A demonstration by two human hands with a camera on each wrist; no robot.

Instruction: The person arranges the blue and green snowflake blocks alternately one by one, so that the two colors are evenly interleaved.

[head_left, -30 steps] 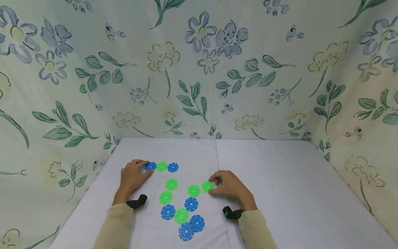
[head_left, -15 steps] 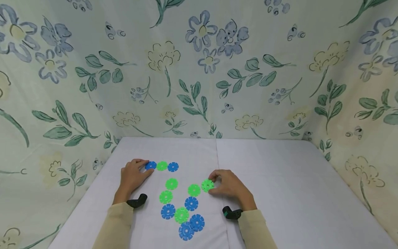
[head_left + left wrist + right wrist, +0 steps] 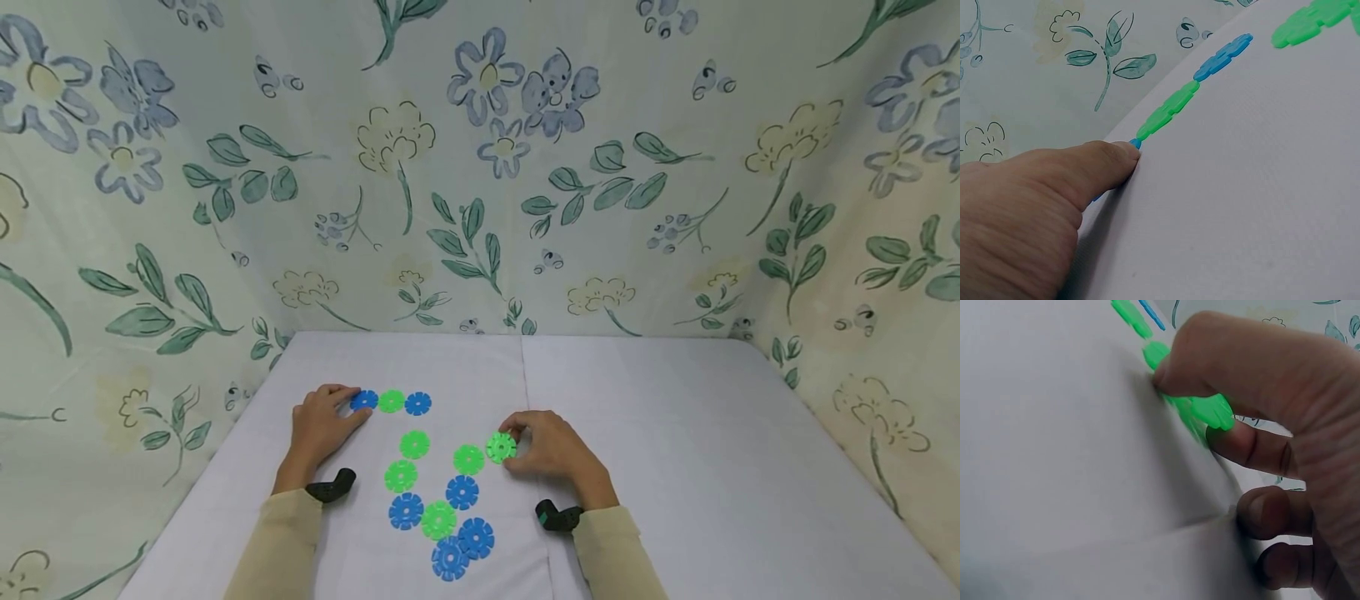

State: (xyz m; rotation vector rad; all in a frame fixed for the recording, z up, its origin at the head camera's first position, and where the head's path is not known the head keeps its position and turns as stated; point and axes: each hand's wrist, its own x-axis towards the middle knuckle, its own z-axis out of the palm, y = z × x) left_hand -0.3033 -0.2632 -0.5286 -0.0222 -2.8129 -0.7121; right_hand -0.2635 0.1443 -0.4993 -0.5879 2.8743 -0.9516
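Observation:
In the head view, my left hand (image 3: 322,425) holds the blue notched building disc (image 3: 364,400) at the left end of a row of three. Its thumb presses that disc's near edge in the left wrist view. A green disc (image 3: 391,402) and another blue disc (image 3: 418,403) continue the row. My right hand (image 3: 555,446) pinches a green notched building disc (image 3: 501,447) between thumb and index finger. In the right wrist view, this green disc (image 3: 1211,412) is tilted and overlaps more green under it. Just left of it lies another green disc (image 3: 468,459).
Two green discs (image 3: 407,460) lie in the middle. Nearer, blue discs (image 3: 406,511), (image 3: 462,492) flank a green one (image 3: 438,520), with overlapping blue discs (image 3: 450,557) at the front. A white cloth covers the table (image 3: 675,450); a floral curtain (image 3: 480,208) surrounds it.
In my right hand, the green disc has gone from looking flat and plain to showing a layered, notched face, with the hand barely shifting. My left hand stays put.

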